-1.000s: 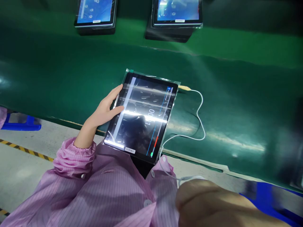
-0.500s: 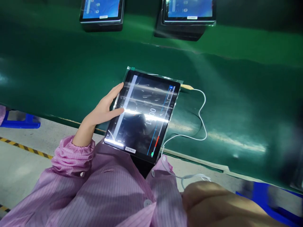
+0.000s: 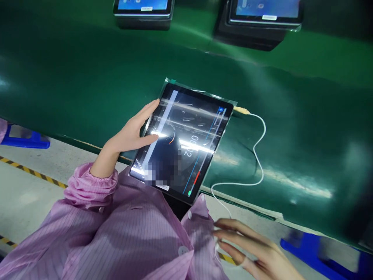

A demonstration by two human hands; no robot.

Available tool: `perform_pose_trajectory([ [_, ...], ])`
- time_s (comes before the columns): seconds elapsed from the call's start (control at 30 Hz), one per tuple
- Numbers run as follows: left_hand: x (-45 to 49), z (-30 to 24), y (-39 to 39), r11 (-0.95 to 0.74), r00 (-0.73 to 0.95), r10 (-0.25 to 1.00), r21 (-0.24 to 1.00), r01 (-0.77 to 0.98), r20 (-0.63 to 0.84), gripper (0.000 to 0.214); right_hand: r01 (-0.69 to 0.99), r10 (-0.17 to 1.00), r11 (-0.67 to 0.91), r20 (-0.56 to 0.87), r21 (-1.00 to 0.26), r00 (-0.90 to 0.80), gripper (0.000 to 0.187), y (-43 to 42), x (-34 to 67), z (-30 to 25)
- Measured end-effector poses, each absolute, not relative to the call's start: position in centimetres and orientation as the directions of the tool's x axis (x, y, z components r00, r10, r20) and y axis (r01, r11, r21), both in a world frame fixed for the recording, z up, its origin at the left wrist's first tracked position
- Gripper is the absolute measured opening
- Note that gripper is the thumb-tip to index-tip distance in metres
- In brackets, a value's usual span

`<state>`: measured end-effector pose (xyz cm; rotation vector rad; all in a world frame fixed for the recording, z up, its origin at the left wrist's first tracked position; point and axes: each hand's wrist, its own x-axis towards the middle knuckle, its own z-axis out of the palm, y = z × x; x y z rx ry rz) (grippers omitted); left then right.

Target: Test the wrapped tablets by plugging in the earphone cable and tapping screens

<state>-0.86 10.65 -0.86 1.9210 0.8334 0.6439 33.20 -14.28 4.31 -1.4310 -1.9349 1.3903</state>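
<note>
My left hand (image 3: 131, 132) grips a tablet (image 3: 186, 151) by its left edge, thumb on the screen and fingers along or under the rim. The tablet is tilted, its near end by my clothing and its far part over the green table. Its screen is lit with a timer reading and a red bar, under clear film with glare. From the far right corner runs a white cable (image 3: 260, 155) with a yellowish plug (image 3: 242, 110). At the lower right, my right hand (image 3: 250, 243) has curled fingers round a loop of this cable; motion blurs it somewhat.
Two more lit tablets (image 3: 142, 8) rest on dark boxes (image 3: 250, 39) at the back of the green table (image 3: 72, 77). Blue stools (image 3: 27, 140) stand below on both sides. Yellow-black tape (image 3: 35, 174) marks the floor.
The timer has gone from 00:01 to 00:02. My right hand has turned so its fingers show, by the cable's lower part. The tablet appears slightly further right in view.
</note>
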Motion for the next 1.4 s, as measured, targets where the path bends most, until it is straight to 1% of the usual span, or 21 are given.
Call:
perform_pose_trajectory([
  [0.1,-0.8,-0.8,10.6,-0.352,0.631,0.770,0.887,0.299,0.093,0.086,0.558,0.903,0.025,-0.221,-0.830,-0.368,0.026,-13.8,32.9,3.6],
  [0.3,-0.4,-1.1,10.3,-0.268,0.573,0.817,0.921,0.284,0.061,0.079,0.641,0.952,0.087,-0.125,-0.762,-0.278,0.027,-13.8,34.0,3.8],
  [0.4,-0.2,-1.3,10.2,-0.267,0.538,0.840,0.918,0.293,0.072,0.075,0.682,0.967,0.103,-0.087,-0.724,-0.239,0.027,-13.4,34.2,4.0],
  [0.5,-0.1,-1.5,10.3,-0.282,0.554,0.828,0.916,0.285,0.082,0.073,0.690,0.971,0.098,-0.083,-0.717,-0.224,0.027,-12.5,34.1,4.3],
  [0.6,-0.3,-1.2,10.1,-0.261,0.565,0.823,0.922,0.286,0.058,0.069,0.691,0.980,0.069,-0.081,-0.719,-0.183,0.023,-10.9,34.1,4.7],
  [0.73,-1.2,-0.3,8.2,-0.264,0.576,0.817,0.899,0.349,0.017,0.071,0.724,0.999,-0.004,-0.033,-0.690,-0.026,0.022,-7.1,34.1,5.2],
  [0.8,-2.1,0.3,6.5,-0.290,0.590,0.807,0.876,0.385,0.008,0.071,0.779,0.999,-0.025,0.017,-0.627,0.045,0.026,-4.5,34.2,5.2],
  [0.87,-3.1,0.7,4.5,-0.324,0.588,0.809,0.839,0.437,0.005,0.077,0.857,0.994,-0.001,0.094,-0.516,0.058,0.031,-1.6,34.2,5.1],
  [0.93,-3.9,1.0,2.6,-0.352,0.577,0.816,0.788,0.506,-0.006,0.089,0.916,0.988,0.049,0.153,-0.398,0.014,0.038,1.3,34.2,4.8],
  [1.0,-4.3,1.2,1.2,-0.374,0.577,0.816,0.733,0.569,-0.031,0.110,0.935,0.988,0.091,0.149,-0.343,-0.042,0.046,3.8,34.2,4.0],
  [1.07,-4.3,1.3,0.2,-0.384,0.578,0.813,0.679,0.626,-0.073,0.133,0.919,0.986,0.145,0.130,-0.367,-0.103,0.049,5.7,34.3,2.9],
  [1.13,-4.0,1.3,-0.1,-0.379,0.570,0.812,0.628,0.680,-0.127,0.146,0.888,0.974,0.215,0.157,-0.406,-0.164,0.046,6.8,34.5,1.5],
  [1.2,-3.7,1.2,-0.2,-0.375,0.551,0.820,0.582,0.722,-0.156,0.147,0.865,0.962,0.253,0.206,-0.434,-0.179,0.041,7.3,34.7,0.3],
  [1.33,-3.4,0.4,0.0,-0.401,0.539,0.834,0.543,0.737,-0.116,0.138,0.830,0.962,0.210,0.263,-0.516,-0.079,0.034,7.1,34.8,-0.9],
  [1.4,-3.4,0.1,-0.1,-0.379,0.508,0.852,0.522,0.764,-0.126,0.134,0.800,0.965,0.204,0.252,-0.565,-0.068,0.028,7.1,34.7,-1.0],
])
